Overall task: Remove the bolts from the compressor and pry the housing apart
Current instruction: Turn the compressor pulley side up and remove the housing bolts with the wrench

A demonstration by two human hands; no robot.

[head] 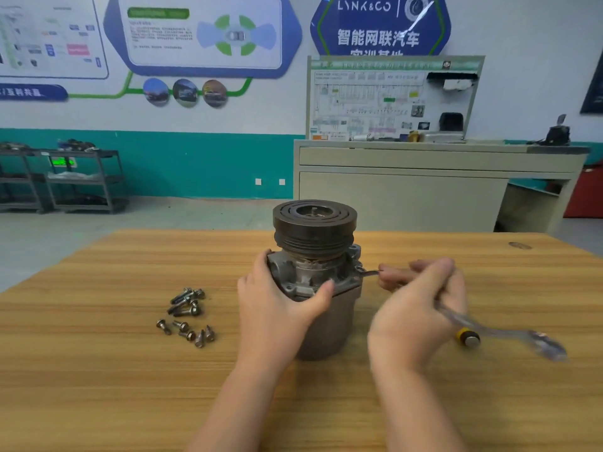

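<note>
A wooden table [98, 370] with a striped grain fills the foreground. Beyond it lies a grey floor [65, 230]. The back wall [202, 125] is white above and teal below, hung with blue and green poster panels [202, 34]. At left stand dark metal shelving carts [81, 181]. At right, a beige cabinet [408, 187] carries an upright wiring-diagram board [391, 99].

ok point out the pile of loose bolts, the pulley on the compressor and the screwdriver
pile of loose grey steel bolts [186, 314], head view, on the middle of the heap.
dark round grooved pulley [314, 223], head view, on its top face.
clear-handled screwdriver with yellow end [468, 336], head view, on the handle's end cap.
</note>
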